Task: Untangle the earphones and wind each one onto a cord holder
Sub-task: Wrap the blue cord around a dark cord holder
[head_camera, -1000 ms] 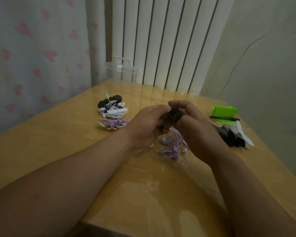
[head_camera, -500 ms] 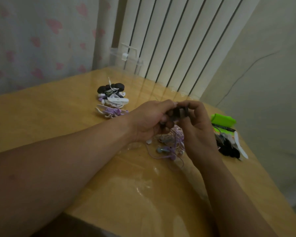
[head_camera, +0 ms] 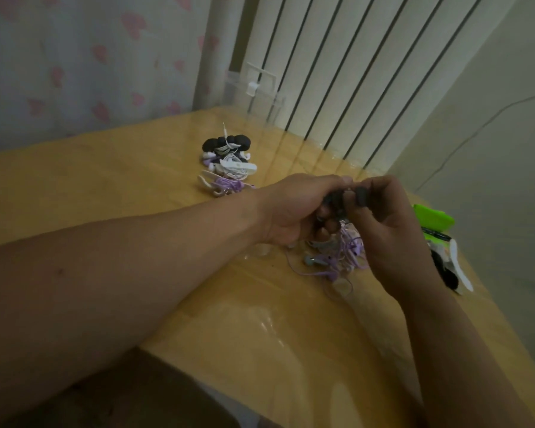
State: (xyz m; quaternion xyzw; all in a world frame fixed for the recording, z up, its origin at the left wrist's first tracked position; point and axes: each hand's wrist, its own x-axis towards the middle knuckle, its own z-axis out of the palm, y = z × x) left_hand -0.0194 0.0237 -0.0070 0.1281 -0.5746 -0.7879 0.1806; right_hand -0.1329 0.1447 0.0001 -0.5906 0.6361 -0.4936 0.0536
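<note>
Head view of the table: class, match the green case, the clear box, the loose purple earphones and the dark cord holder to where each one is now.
Column one:
1. green case
2. clear box
3. loose purple earphones
4. dark cord holder

Column two:
A. gripped by the left hand and the right hand
B. far edge of the table, by the white slatted panel
C. on the table, beneath the hands
D. right edge of the table

Pairs: 1-D, 2-B, 3-C, 4-A.

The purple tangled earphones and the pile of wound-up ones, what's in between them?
In the head view, the person's left hand comes between the loose purple earphone tangle and the far pile of wound black, white and purple earphones.
</note>
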